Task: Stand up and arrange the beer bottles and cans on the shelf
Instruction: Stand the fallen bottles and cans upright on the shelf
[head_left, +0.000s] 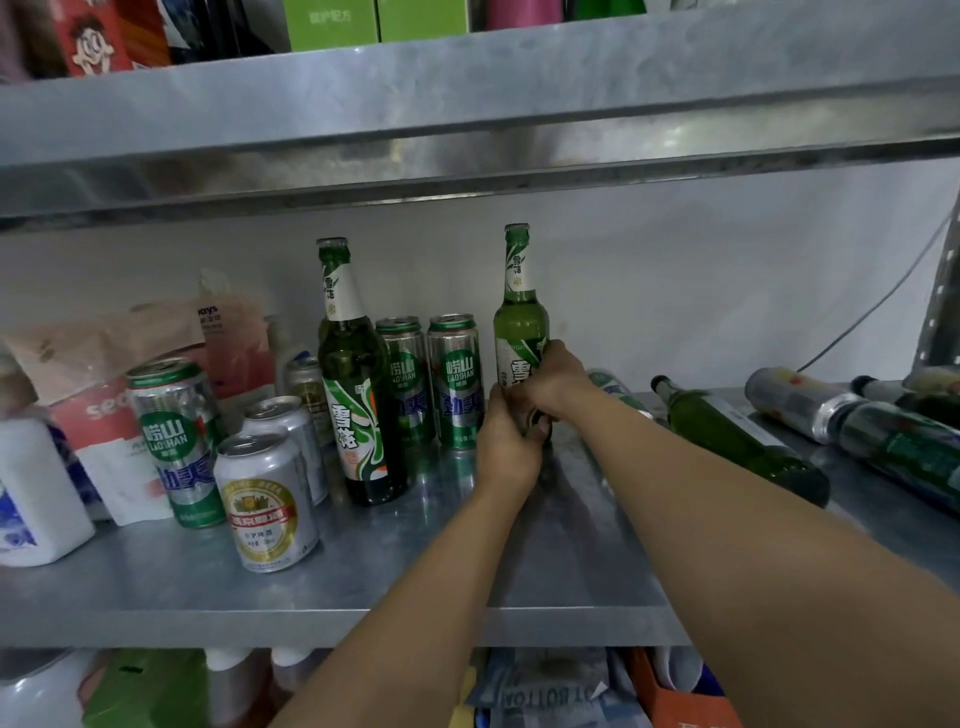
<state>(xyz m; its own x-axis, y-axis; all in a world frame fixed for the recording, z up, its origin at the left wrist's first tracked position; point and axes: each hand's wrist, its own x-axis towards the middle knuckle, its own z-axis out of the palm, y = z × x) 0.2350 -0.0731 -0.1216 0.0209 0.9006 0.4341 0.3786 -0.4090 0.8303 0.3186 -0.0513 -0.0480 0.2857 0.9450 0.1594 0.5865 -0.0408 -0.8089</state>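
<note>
both hands (524, 410) grip upright green bottle (520, 317), white-labelled.

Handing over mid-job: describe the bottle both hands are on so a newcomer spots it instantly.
On the grey metal middle shelf, right of two green cans, stands a pale green glass bottle with a white neck label. Left hand and right hand grip its lower body; the darker green upright bottle is untouched, and other bottles lie flat.

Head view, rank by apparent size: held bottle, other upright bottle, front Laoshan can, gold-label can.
1-2. The upright bottle looks bigger than the held bottle, but it stands nearer the camera, so I will not rank them.
3. The front Laoshan can.
4. The gold-label can, clearly shorter.
</note>
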